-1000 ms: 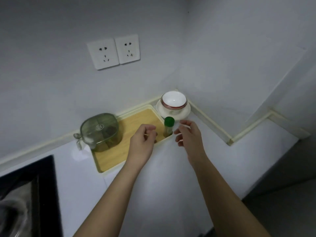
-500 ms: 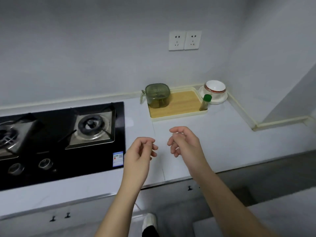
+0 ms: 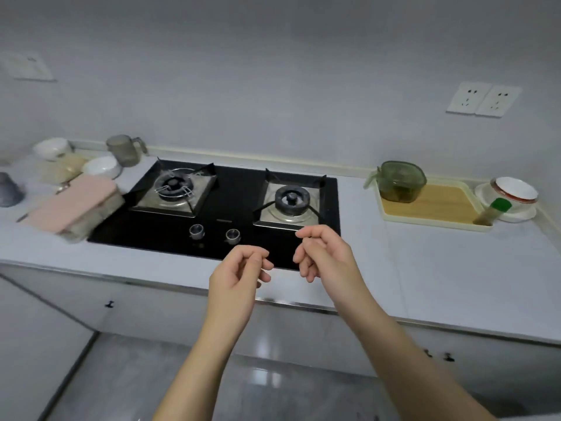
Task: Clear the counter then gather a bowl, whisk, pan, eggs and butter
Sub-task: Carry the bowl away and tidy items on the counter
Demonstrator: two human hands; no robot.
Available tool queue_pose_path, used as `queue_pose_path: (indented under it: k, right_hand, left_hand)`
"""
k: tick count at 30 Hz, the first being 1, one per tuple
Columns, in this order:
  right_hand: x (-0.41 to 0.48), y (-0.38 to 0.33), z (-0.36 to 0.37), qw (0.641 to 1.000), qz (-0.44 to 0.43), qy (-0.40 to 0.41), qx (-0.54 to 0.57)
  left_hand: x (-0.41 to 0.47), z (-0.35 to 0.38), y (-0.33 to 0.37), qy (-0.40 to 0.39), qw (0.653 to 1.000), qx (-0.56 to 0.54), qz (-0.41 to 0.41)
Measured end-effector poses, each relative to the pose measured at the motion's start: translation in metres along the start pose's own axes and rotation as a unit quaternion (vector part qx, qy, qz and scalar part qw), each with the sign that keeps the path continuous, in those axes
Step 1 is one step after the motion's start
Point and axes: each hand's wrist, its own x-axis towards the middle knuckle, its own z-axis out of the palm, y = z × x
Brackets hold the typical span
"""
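Left hand (image 3: 238, 276) and right hand (image 3: 326, 256) shifted over stove (image 3: 239, 192) — seemingly empty.

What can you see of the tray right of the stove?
The tray is rectangular, with a cream rim and a wood-look floor, lying flat on the counter by the wall. A green lidded container stands in its back left corner, a green-capped bottle in its front right.
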Motion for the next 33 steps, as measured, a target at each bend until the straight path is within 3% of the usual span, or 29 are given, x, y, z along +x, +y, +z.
queue_pose_path:
  k: [9,18,33]
  right_hand:
    - [0.012,0.001,0.177,0.997,0.02,-0.065,0.022]
    - [0.067,0.0,0.267,0.993,0.014,-0.118,0.015]
    - [0.289,0.015,0.428,0.982,0.03,-0.187,-0.006]
  left_hand:
    - [0.027,-0.174,-0.005,0.088,0.996,0.001,-0.001]
    - [0.068,-0.257,-0.016,0.168,0.985,-0.009,-0.021]
    - [0.257,-0.397,-0.049,0.239,0.967,0.079,-0.046]
